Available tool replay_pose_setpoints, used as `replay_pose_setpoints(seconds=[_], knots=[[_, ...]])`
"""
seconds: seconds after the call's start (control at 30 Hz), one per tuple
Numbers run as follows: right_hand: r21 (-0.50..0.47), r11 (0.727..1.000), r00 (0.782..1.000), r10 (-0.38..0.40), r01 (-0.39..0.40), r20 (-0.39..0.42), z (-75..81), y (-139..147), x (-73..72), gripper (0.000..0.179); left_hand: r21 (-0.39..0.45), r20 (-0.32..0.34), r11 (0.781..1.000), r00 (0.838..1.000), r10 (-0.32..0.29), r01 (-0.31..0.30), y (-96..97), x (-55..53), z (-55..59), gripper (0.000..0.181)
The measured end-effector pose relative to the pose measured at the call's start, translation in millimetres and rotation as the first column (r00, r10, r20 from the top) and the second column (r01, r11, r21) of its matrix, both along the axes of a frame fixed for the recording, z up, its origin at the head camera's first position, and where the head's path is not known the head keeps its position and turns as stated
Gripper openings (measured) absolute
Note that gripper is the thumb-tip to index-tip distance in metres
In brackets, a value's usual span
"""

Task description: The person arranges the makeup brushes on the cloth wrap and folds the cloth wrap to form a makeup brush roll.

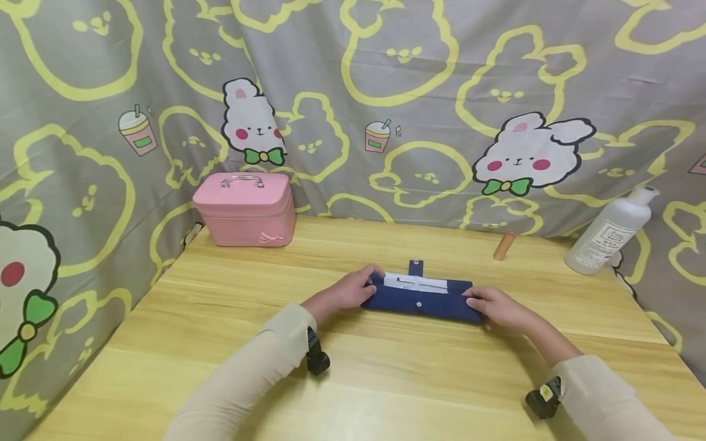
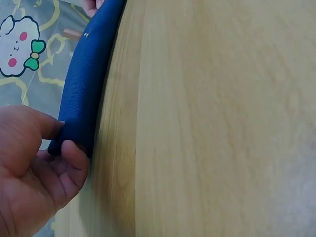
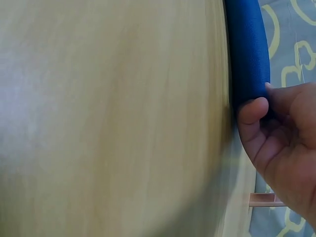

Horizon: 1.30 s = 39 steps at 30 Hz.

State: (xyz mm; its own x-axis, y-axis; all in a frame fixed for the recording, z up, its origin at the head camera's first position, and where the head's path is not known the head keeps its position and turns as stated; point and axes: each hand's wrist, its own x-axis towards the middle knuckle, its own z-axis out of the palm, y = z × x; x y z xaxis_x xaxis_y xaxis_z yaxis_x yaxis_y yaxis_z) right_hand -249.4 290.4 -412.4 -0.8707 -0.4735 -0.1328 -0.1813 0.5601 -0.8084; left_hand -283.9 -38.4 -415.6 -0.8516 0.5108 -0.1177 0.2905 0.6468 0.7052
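A navy blue folding case with a metal snap on its front lies at the middle of the table, partly folded over. White contents show in its opening, and a short snap strap sticks out at the back. At the case's left end, my left hand pinches the edge between thumb and fingers. My right hand grips the right end likewise. From the left wrist the case looks like a rounded blue roll, my left hand at its near end. My right hand curls at the other end.
A pink box with a metal handle stands at the back left. Behind the case to the right is a small brown tube. A white bottle leans at the back right. Patterned curtain borders the wooden table.
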Motion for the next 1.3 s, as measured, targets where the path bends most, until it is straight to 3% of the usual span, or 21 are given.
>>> replay_pose_setpoints(seconds=[0.2, 0.33, 0.4, 0.47, 0.57, 0.63, 0.73, 0.83, 0.9, 1.03, 1.13, 1.2, 1.3], knots=[[-0.016, 0.998, 0.997, -0.068, 0.069, 0.032, -1.8, -2, -1.7, 0.026, -0.084, -0.129, 0.996, 0.991, -0.031, 0.02, 3.4, -1.2, -1.1, 0.024], [-0.027, 0.988, 0.988, -0.153, 0.153, 0.003, -5.8, -3, -2.8, 0.017, -0.107, -0.149, 0.994, 0.988, -0.026, 0.01, 5.4, -0.8, -0.7, 0.024], [0.009, 0.981, 0.979, -0.191, 0.192, -0.07, -7.0, -5, -3.3, 0.013, -0.094, -0.124, 0.996, 0.992, -0.006, -0.006, 6.3, -0.3, 0.3, 0.025], [0.086, 0.971, 0.96, -0.202, 0.221, -0.192, -6.9, -8, -3.6, 0.012, -0.074, -0.098, 0.997, 0.995, 0.025, -0.033, 6.8, 0.0, 1.5, 0.026], [0.188, 0.945, 0.913, -0.185, 0.267, -0.362, -5.7, -15, -3.9, 0.012, -0.076, -0.081, 0.994, 0.994, 0.078, -0.084, 7.8, 1.0, 3.1, 0.027], [0.227, 0.93, 0.891, -0.174, 0.289, -0.419, -5.5, -18, -4.2, 0.013, -0.116, -0.107, 0.988, 0.99, 0.092, -0.105, 9.2, 2.6, 3.0, 0.028], [0.239, 0.92, 0.872, -0.176, 0.311, -0.457, -7.0, -21, -5.2, 0.014, -0.214, -0.213, 0.971, 0.975, 0.063, -0.11, 13.1, 7.2, 1.5, 0.031], [0.226, 0.918, 0.851, -0.182, 0.327, -0.493, -8.4, -20, -8.7, 0.013, -0.283, -0.333, 0.953, 0.943, 0.004, -0.105, 16.4, 11.3, 0.5, 0.03], [0.196, 0.922, 0.835, -0.191, 0.332, -0.515, -9.3, -18, -11.4, 0.011, -0.3, -0.378, 0.949, 0.925, -0.027, -0.095, 17.0, 12.6, 0.1, 0.028], [0.128, 0.933, 0.823, -0.226, 0.337, -0.521, -12.1, -13, -13.6, 0.011, -0.293, -0.367, 0.954, 0.929, -0.05, -0.064, 16.8, 13.1, 1.4, 0.024], [0.129, 0.935, 0.821, -0.217, 0.33, -0.528, -15.1, -13, -14.0, 0.01, -0.304, -0.36, 0.95, 0.932, -0.05, -0.067, 17.2, 13.2, 0.5, 0.027], [0.153, 0.933, 0.819, -0.198, 0.326, -0.539, -16.8, -14, -15.1, 0.009, -0.333, -0.403, 0.94, 0.912, -0.076, -0.069, 17.5, 13.1, -1.2, 0.032], [0.205, 0.927, 0.815, -0.152, 0.313, -0.559, -18.3, -18, -17.5, 0.009, -0.382, -0.509, 0.923, 0.843, -0.175, -0.038, 18.0, 11.8, -3.4, 0.041]])
